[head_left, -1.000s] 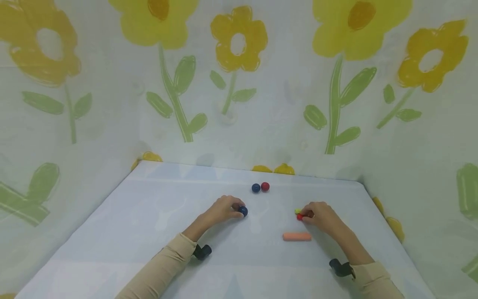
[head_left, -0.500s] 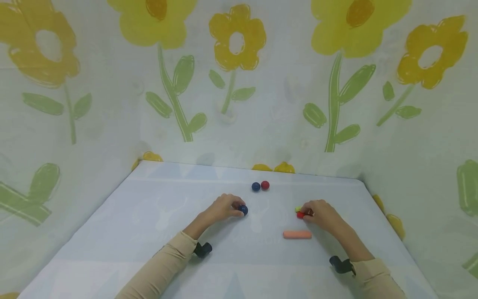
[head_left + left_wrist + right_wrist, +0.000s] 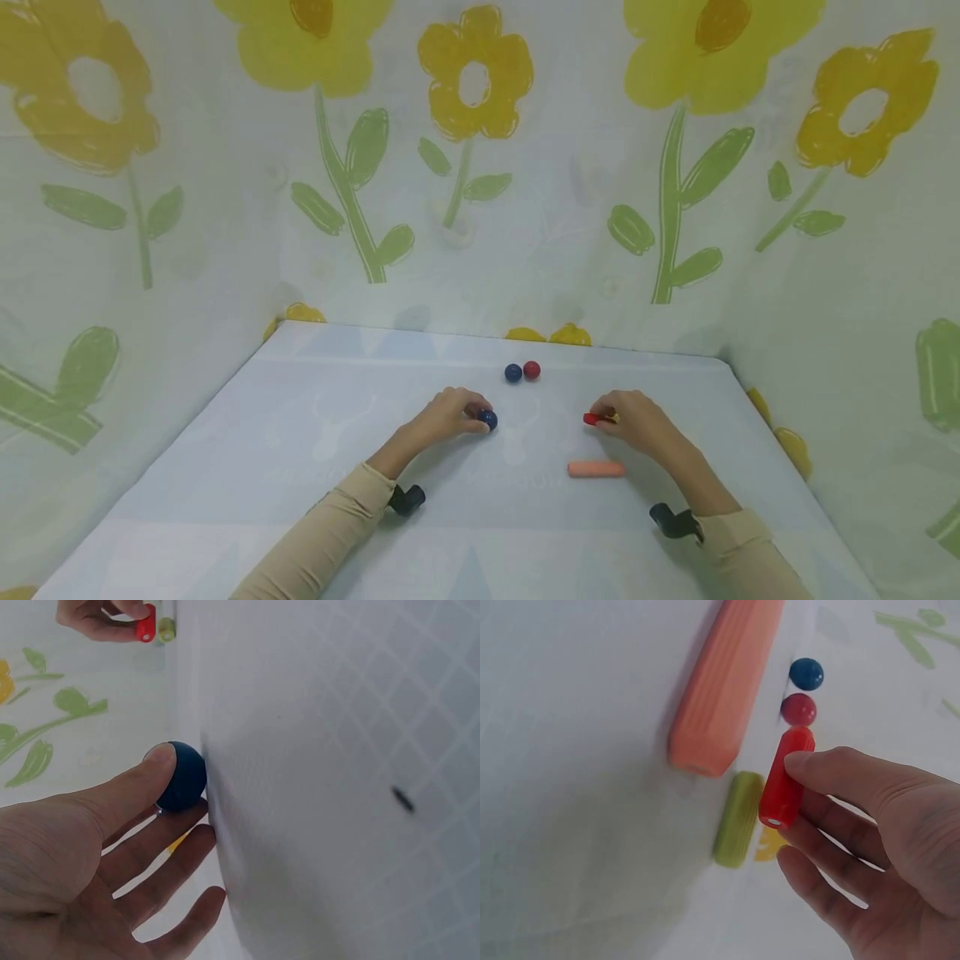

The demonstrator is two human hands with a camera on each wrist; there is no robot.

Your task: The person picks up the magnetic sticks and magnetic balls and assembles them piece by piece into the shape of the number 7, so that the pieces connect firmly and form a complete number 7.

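Note:
My left hand (image 3: pixel 447 417) pinches a dark blue ball (image 3: pixel 184 776) between thumb and fingers, low at the tabletop. In the left wrist view its other fingers spread loosely beside the ball. My right hand (image 3: pixel 640 421) pinches a short red cylinder (image 3: pixel 786 780), raised a little off the table. Beside it on the table lies a yellow-green cylinder (image 3: pixel 739 819), mostly hidden behind the hand in the head view. Nearer the person is a longer salmon-pink cylinder (image 3: pixel 596 469), lying on its side.
Farther back on the white table (image 3: pixel 360 500), a second blue ball (image 3: pixel 513 372) and a dark red ball (image 3: pixel 532 369) sit side by side. A flower-printed cloth wall (image 3: pixel 547 192) encloses the back and sides.
My right hand has raised the red cylinder from beside the yellow-green one and shifted it slightly left and away from the person. The left hand and its blue ball have stayed put.

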